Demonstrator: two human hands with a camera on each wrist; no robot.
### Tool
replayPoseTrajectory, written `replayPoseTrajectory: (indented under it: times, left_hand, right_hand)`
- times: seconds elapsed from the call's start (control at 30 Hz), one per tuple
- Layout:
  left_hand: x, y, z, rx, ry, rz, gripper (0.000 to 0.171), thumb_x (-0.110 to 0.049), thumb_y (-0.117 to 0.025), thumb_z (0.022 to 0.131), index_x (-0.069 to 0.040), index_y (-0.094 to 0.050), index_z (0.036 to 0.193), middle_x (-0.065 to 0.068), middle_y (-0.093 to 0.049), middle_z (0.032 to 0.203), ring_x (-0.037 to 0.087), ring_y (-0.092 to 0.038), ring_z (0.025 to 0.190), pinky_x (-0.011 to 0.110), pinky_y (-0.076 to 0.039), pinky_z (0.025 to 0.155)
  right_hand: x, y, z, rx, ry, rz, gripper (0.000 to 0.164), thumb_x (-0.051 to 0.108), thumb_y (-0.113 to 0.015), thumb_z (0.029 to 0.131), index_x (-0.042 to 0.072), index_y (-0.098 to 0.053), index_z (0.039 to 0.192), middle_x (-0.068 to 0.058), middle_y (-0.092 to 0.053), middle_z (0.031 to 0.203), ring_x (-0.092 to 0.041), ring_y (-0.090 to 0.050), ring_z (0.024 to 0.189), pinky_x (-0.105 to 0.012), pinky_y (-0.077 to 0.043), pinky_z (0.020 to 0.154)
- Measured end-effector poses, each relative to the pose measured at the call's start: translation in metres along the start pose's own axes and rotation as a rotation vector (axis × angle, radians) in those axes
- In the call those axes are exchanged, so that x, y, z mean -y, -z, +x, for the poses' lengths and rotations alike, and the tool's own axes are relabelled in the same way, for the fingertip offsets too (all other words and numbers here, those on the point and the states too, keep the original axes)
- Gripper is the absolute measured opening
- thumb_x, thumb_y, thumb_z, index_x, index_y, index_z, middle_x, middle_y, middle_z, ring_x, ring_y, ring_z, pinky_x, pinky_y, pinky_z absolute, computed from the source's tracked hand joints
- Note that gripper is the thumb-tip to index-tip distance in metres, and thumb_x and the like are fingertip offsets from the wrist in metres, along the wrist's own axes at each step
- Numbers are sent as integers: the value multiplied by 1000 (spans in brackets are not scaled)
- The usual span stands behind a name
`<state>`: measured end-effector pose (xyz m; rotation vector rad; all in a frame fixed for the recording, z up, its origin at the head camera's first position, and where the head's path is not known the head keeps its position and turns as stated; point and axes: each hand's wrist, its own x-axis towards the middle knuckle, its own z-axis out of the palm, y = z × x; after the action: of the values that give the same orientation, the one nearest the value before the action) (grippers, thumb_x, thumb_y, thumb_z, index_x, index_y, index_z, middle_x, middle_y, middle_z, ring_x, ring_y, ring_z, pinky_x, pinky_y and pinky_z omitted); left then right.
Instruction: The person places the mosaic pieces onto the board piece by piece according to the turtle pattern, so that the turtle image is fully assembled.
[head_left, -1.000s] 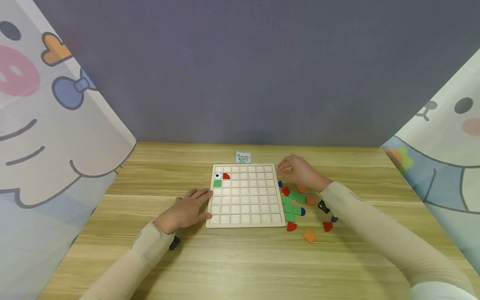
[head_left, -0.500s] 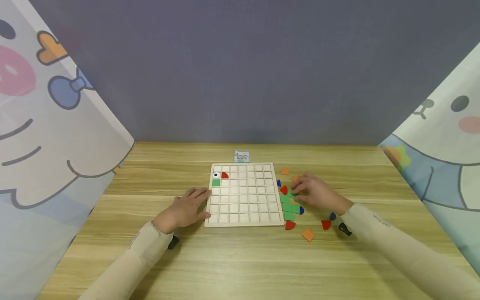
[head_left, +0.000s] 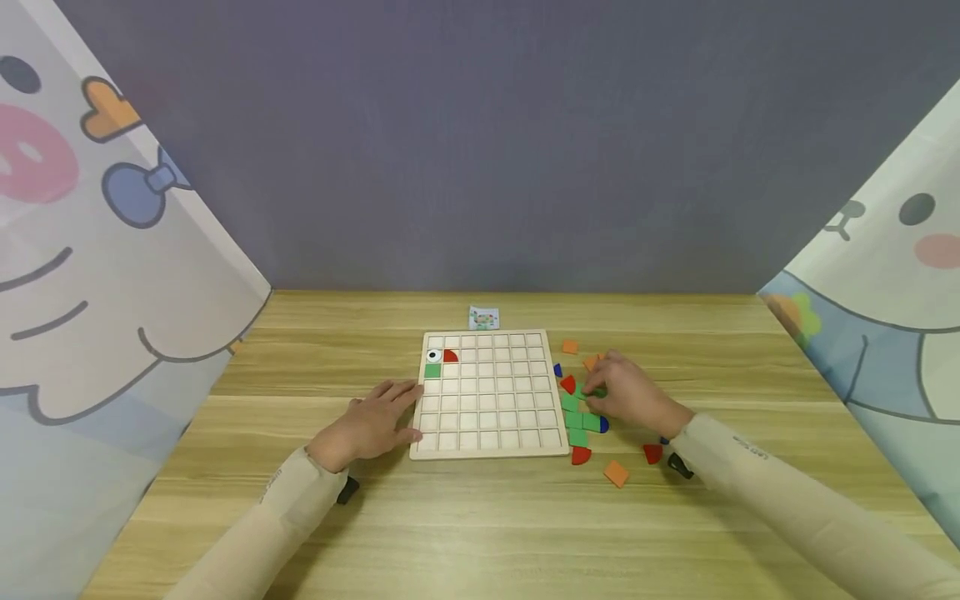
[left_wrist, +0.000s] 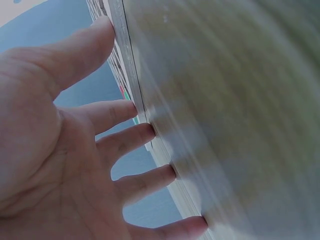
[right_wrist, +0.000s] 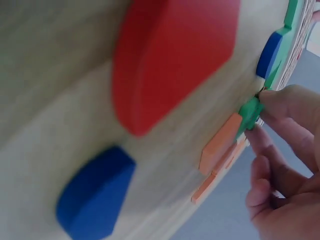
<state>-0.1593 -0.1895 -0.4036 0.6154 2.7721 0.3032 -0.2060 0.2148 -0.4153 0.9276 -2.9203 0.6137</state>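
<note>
My left hand [head_left: 371, 423] rests with spread fingers at the left edge of a wooden grid board [head_left: 489, 452]. In the left wrist view its fingertips [left_wrist: 167, 172] touch the tabletop and the thumb lies against the board's edge. A round eye tile [head_left: 434, 356], a red quarter-circle tile [head_left: 450, 356] and a green square tile [head_left: 432, 371] sit in the board's upper left cells. To the right of the board, my right hand [head_left: 628, 392] pinches a green tile [right_wrist: 248, 114] between thumb and fingers, low over the table.
Several green tiles [head_left: 574, 420] lie along the board's right edge. Around them are orange tiles [head_left: 617, 474], red quarter-circles [head_left: 653, 453] and blue pieces [right_wrist: 95, 195]. A small picture card [head_left: 483, 318] lies behind the board. Grey and cartoon-printed panels surround the table.
My right hand has moved from the board's far right corner nearer to me, onto the green tiles. An orange tile by that corner is uncovered. The left hand stays put.
</note>
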Motion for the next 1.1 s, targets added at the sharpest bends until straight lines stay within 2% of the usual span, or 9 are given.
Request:
replayPoseTrajectory:
  times: [0.17,0.3,0.43,0.6,0.83,0.97,1.03,1.1]
  left_hand:
    - [0,-1,-1,-6,0,-8,70,-40,-59,93,-9,-30,149,12,-26,152,43,-20,137,75,-26,89]
    - [1,-2,-2,-6,6,-14,70,-40,-59,93,-9,-30,149,12,-26,152,43,-19,137,75,-26,89]
    - [1,-3,-3,-7,7,-13,70,-40,-59,93,-9,-30,149,12,-26,152,43,-20,137,75,-27,88]
    - [1,-3,-2,-8,2,-6,71,-40,-59,92,-8,-30,149,12,-25,152,43,-20,137,75,-27,88]
    - [0,-2,-1,-2,8,-3,71,-41,-59,92,-9,-30,149,12,-25,153,42,-19,137,75,-26,89]
    - [0,-2,0,1,9,-7,71,-41,-59,92,-10,-30,149,11,-25,153,42,-19,137,74,-27,90]
    - [0,-2,0,1,11,-6,72,-41,-59,92,-10,-29,149,11,-24,153,42,-19,137,73,-27,90]
    - [0,-1,0,1,13,-6,72,-42,-59,92,-11,-29,150,10,-24,153,41,-19,137,73,-27,90]
  right_hand:
    - [1,0,3,-56,27,20,10,8,-78,76,10,-77,86,5,-61,88,-14,-44,79,-26,-44,61]
    - [5,1,8,-112,118,41,10,7,-78,76,9,-77,86,3,-61,92,-12,-46,81,-23,-46,60]
    - [13,-1,18,-135,185,82,10,6,-78,76,8,-77,86,6,-63,90,-10,-45,79,-22,-45,59]
    - [32,-5,42,-91,210,86,9,10,-77,78,10,-78,86,6,-64,91,-10,-47,80,-23,-45,63]
    - [66,-18,92,8,239,117,5,10,-78,78,11,-77,83,7,-63,88,-12,-47,83,-27,-45,72]
    - [82,-28,117,60,253,127,4,11,-78,79,12,-77,83,7,-64,85,-12,-49,83,-30,-43,80]
    - [88,-33,129,79,253,126,4,11,-78,79,13,-77,83,8,-65,84,-11,-51,83,-33,-40,92]
    - [93,-37,138,95,232,143,4,12,-79,78,13,-77,81,8,-65,83,-11,-51,84,-32,-40,92]
